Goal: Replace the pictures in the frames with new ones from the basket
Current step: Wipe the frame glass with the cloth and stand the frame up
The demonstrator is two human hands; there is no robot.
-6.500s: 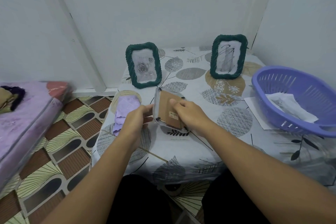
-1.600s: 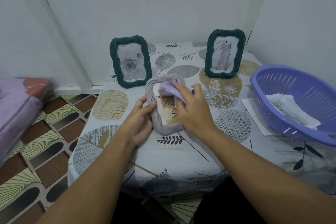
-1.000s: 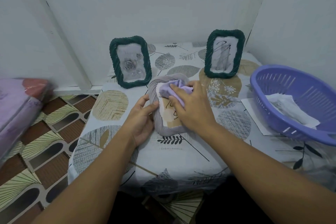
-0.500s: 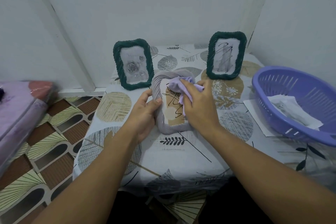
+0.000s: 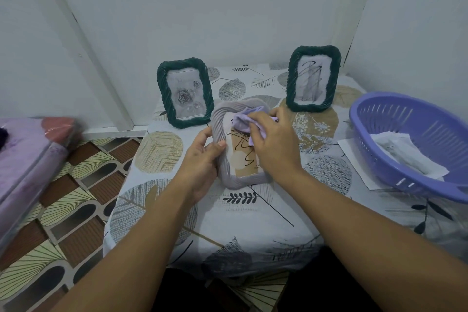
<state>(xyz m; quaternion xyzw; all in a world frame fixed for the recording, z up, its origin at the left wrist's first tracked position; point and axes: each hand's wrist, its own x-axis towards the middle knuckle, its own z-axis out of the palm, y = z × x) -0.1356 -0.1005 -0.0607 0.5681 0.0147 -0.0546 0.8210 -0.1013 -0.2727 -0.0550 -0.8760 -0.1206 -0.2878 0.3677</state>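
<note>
Grey frame (image 5: 229, 159) lying face-up mid-table, just in front of the two green frames (image 5: 184, 92) (image 5: 314, 78). Left hand (image 5: 202, 159) wrapped round its left edge, thumb on the rim. Right hand (image 5: 272, 144) bunched round a lilac cloth (image 5: 244, 120), pressing it on the glass. Already a scribble picture inside, so probably just the wipe-down left here. Purple basket (image 5: 410, 142) off to the right, paper (image 5: 405, 154) inside; can't tell whether the green pair are swapped.
</note>
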